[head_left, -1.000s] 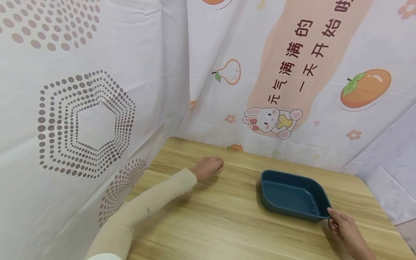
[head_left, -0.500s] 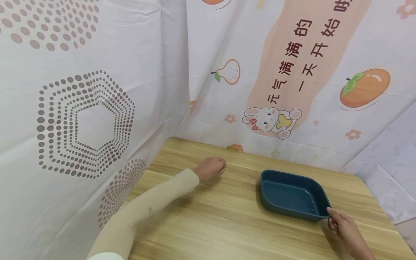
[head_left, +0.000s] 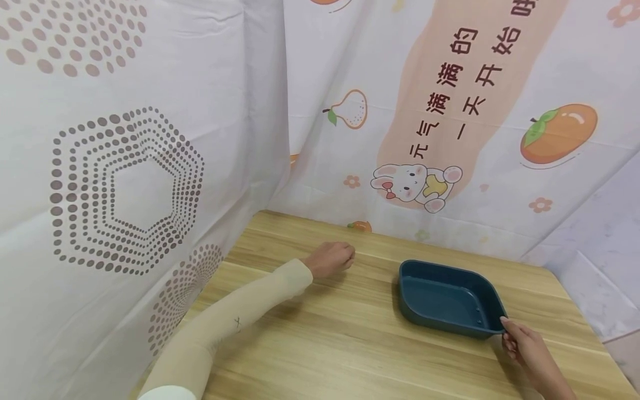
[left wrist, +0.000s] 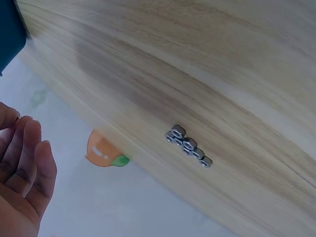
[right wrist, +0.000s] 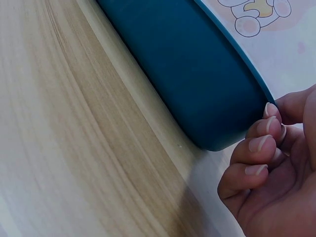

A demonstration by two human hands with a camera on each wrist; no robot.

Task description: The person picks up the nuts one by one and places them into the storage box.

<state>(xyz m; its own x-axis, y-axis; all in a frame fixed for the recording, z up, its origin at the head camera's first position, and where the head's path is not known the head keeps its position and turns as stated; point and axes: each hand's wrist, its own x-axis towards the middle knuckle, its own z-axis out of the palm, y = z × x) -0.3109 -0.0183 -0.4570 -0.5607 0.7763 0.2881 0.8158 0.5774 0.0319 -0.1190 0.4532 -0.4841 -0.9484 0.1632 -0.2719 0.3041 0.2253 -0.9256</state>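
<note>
Low over the back of the table, my left hand [head_left: 330,259] has its thumb and forefinger tips together. In the left wrist view a tiny dark piece barely shows between those fingertips [left wrist: 30,129]; its kind cannot be made out. Several metal hex nuts [left wrist: 188,144] lie clustered on the wood near that hand. I cannot make them out in the head view. A deep blue tray [head_left: 440,303] with rounded corners and bare floor stands right of centre. My right hand [head_left: 530,353] pinches its near right corner rim, the other fingers curled outside the wall [right wrist: 192,74].
The wooden table [head_left: 350,344] meets a printed white cloth [head_left: 320,194] along its back edge. Another patterned cloth [head_left: 225,183] hangs at the left side. My left sleeve [head_left: 250,311] crosses the table's left part.
My left hand has drifted slightly right towards the tray, its fingers still together. The right hand keeps its pinch on the tray, which stays in place; the head view shifts slightly.
</note>
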